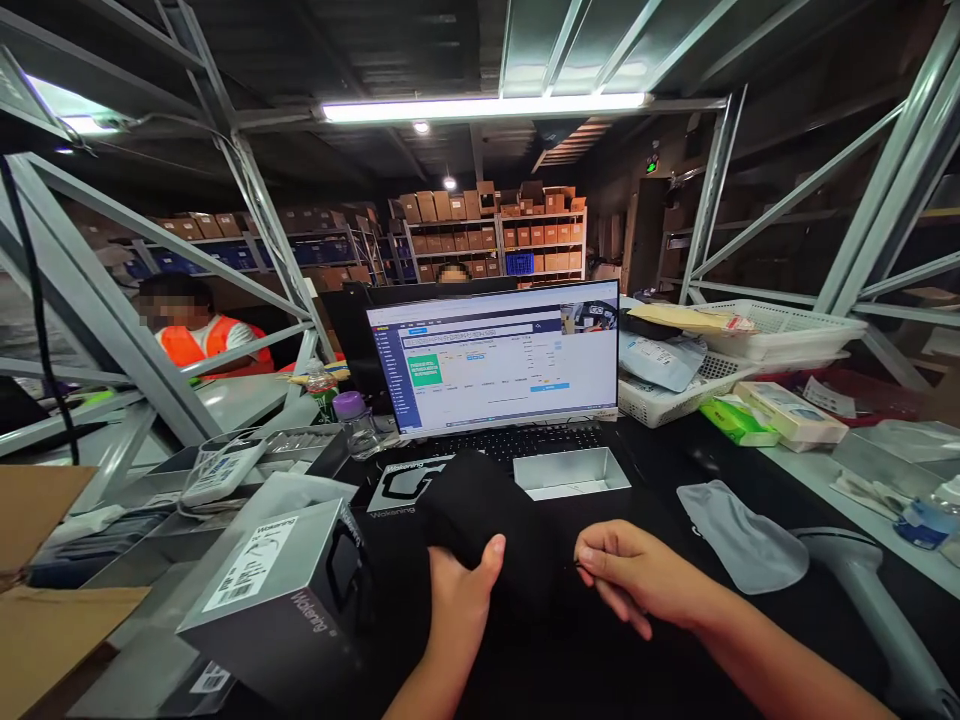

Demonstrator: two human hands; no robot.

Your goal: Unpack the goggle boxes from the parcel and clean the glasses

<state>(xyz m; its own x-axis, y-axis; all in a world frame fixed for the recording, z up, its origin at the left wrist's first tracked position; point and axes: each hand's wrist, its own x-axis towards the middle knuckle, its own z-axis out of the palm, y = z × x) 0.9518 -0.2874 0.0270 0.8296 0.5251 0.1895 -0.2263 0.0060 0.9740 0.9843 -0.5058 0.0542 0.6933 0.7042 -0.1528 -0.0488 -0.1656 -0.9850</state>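
My left hand grips a black, soft-looking case with a rounded top, thumb on its near side; its lower part blends into the dark table. Just right of it, my right hand is closed in a pinch, with a tiny dark bit at the fingertips that is too small to name. A grey "Wakening" box stands left of my left hand. Behind the case are a printed "Wakening" sheet and a shallow silver box tray. A grey cloth pouch lies to the right.
A monitor and keyboard stand behind. At right are a grey handheld scanner, white baskets and a tissue pack. A purple-capped bottle and open carton are at left. A person in an orange vest sits beyond.
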